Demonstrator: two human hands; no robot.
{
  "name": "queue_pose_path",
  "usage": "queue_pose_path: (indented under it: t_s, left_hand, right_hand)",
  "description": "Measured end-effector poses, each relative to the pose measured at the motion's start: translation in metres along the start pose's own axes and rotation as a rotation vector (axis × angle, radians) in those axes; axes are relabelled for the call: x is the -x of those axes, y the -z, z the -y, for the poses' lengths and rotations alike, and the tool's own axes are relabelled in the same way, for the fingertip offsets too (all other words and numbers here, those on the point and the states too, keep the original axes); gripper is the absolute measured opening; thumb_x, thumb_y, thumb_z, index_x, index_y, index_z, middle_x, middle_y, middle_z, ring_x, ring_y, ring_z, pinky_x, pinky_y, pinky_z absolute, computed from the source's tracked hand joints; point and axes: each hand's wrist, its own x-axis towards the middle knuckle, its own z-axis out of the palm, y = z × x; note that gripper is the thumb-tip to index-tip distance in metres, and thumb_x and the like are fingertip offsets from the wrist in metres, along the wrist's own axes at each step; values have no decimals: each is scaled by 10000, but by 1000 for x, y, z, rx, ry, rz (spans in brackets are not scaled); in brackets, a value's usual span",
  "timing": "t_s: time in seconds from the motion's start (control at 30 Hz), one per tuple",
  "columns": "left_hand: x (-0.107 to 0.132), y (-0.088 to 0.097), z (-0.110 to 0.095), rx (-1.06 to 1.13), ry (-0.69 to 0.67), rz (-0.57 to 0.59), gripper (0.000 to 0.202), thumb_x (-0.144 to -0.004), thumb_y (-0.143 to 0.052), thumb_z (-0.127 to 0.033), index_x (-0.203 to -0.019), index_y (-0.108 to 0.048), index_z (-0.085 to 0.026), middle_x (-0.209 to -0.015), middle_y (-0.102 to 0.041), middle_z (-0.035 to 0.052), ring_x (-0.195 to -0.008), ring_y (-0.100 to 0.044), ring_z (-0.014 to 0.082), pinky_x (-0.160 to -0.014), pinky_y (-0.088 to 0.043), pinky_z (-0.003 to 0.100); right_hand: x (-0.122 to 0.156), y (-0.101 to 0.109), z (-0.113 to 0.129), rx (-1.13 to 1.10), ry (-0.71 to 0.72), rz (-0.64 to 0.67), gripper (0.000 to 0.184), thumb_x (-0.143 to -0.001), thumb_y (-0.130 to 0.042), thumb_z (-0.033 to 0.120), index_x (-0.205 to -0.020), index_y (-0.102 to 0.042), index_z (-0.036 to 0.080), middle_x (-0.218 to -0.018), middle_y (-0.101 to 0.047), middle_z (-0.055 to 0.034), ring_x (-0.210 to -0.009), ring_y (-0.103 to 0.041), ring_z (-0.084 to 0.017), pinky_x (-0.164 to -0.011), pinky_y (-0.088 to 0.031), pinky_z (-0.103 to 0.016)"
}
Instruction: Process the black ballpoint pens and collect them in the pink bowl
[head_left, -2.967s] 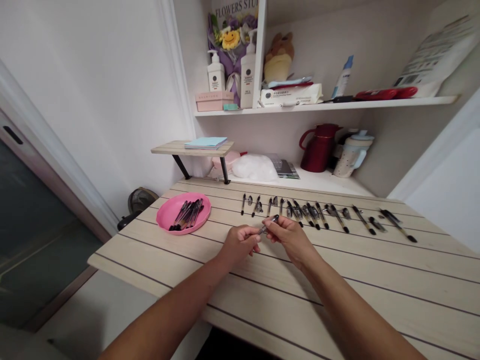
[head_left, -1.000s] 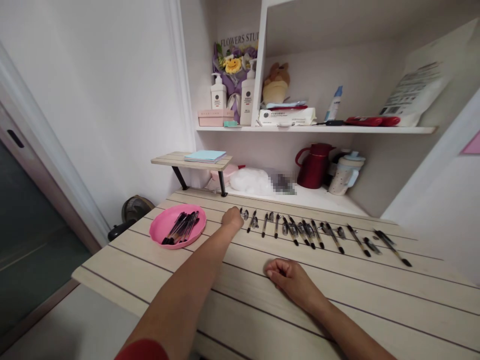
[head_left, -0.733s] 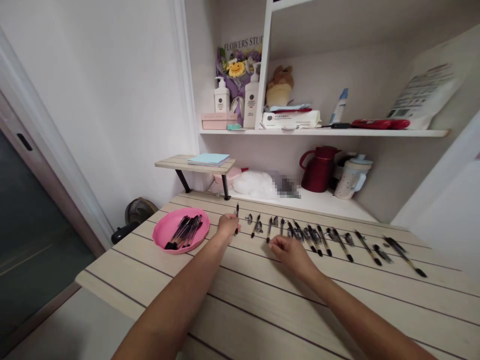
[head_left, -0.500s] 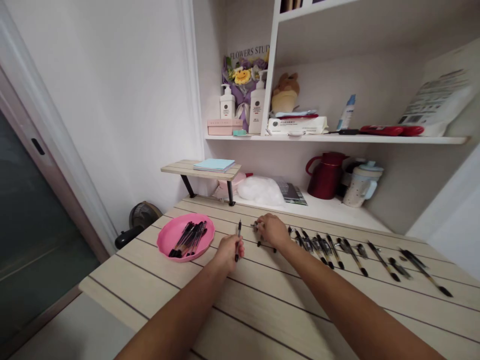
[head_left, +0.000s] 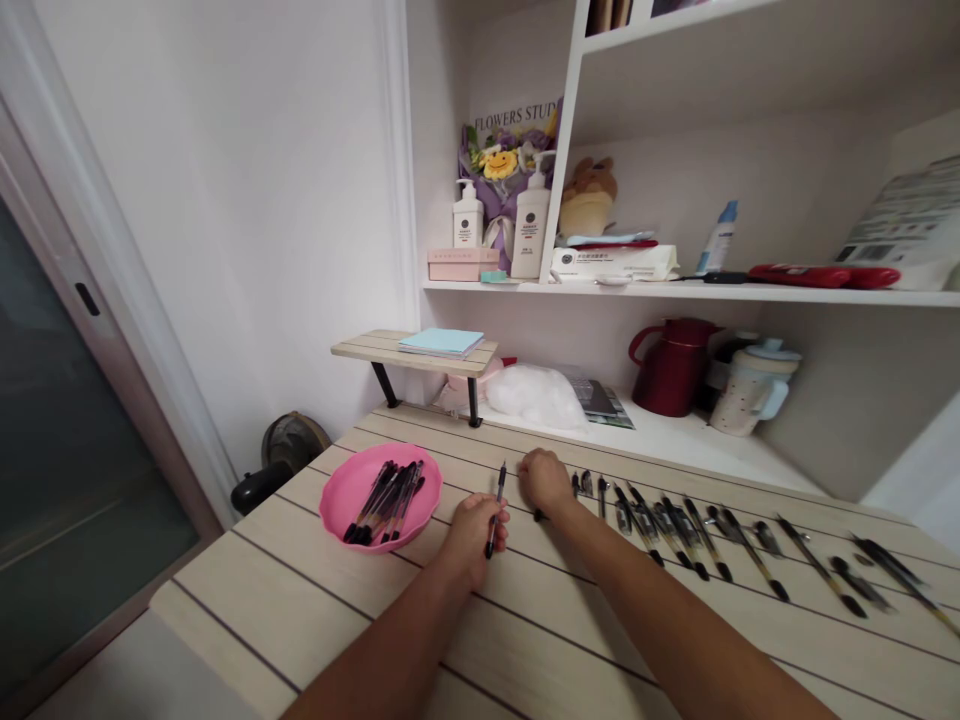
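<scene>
My left hand (head_left: pixel 474 530) is closed around a clear pen (head_left: pixel 496 512) with black ends, its tip pointing away from me. To its right, my right hand (head_left: pixel 545 480) rests low over the table with the fingers curled in. Whatever it grips is hidden behind the hand; a small black end shows just under it. A pink scalloped bowl (head_left: pixel 330 502) on the left holds several black-and-clear pens (head_left: pixel 386 500). A spread of pen bodies (head_left: pixel 754 555) and loose black caps (head_left: pixel 766 538) lies to the right of my right hand.
The slatted wooden table (head_left: pixel 315 610) carries a small raised stand (head_left: pixel 360 348) with a light blue notepad (head_left: pixel 442 341). Behind are a white plastic bag (head_left: pixel 536 397), a dark red jug (head_left: pixel 670 370) and a pale tumbler (head_left: pixel 750 390). Above runs a white shelf (head_left: pixel 675 291) with bottles.
The view has shifted a little. My right hand has moved slightly left over the small pen parts that showed beside its fingers; they are now hidden. My left hand still holds the pen.
</scene>
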Motion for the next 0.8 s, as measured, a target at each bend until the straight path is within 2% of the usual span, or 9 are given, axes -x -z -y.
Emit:
queue_pose_path:
  t_s: [0.23, 0.53, 0.8]
  left_hand:
    - [1, 0, -1, 14, 2, 4, 218, -612, -588, -272, -774, -504, -152, -587, -519, -31, -415, -412, 48, -412, -262, 188]
    - [1, -1, -2, 11, -3, 10, 228, -607, -613, -287, -755, -505, -152, -592, -525, -26, -429, -418, 51, -427, -274, 194]
    - [0, 1, -3, 16, 31, 30, 211, -613, -573, -243, -790, -529, -137, -590, -527, -24, -424, -422, 51, -424, -272, 192]
  right_hand:
    - [4, 4, -5, -13, -7, 19, 260, -776, -489, 264, -934, -675, 174, -1019, -617, -129, -970, -526, -241, -783, -365, -317]
    - [5, 6, -15, -53, 19, 39, 287, -722, -475, 135, -868, -710, 215, -1000, -646, -104, -993, -521, -241, -827, -326, -335]
    - [6, 8, -7, -207, 44, -50, 147, -713, -532, 183, -728, -674, 149, -941, -642, -145, -997, -506, -272, -837, -315, -364]
